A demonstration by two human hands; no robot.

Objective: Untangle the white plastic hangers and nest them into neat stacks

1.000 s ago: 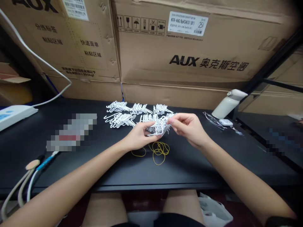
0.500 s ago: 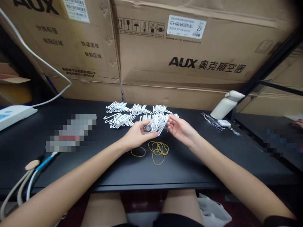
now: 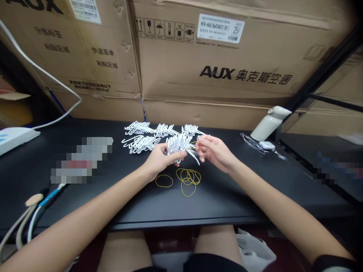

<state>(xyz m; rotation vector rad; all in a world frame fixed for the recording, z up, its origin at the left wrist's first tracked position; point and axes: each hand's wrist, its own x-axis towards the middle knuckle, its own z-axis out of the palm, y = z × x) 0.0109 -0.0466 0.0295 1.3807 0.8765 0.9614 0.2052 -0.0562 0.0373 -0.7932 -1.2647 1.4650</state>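
Item: bundle of white hooks (image 3: 178,144), held over the middle of the counter (image 3: 136,207); its lower part is covered by thumb and fingers, and a few ends jut out toward the lower right. Individual hooks overlap too closely to count.

Left hand (image 3: 160,160): grip closed around the bundle, thumb across its near side; the far fingers are mostly hidden.

Right hand (image 3: 214,151): grip narrow, thumb and fingertips together on a yellow band (image 3: 194,142), of which only a short stretch shows beside the bundle; the exact hold is hard to make out.

Loose yellow bands (image 3: 188,178): overlapping group on the near side of the hands; one single band (image 3: 164,175) just to its left.

Further white bundles (image 3: 141,144): two rows behind the hands; those of the nearer row are partly hidden by the held bundle and right hand.

Right side: pale bottle (image 3: 266,126), tilted; glasses (image 3: 252,144), thin and indistinct; small white case (image 3: 267,145).

Left side: pixelated object (image 3: 85,158), details unreadable; white power strip (image 3: 18,138), cut off by the edge.

Behind: two cartons (image 3: 227,56), tops out of frame.
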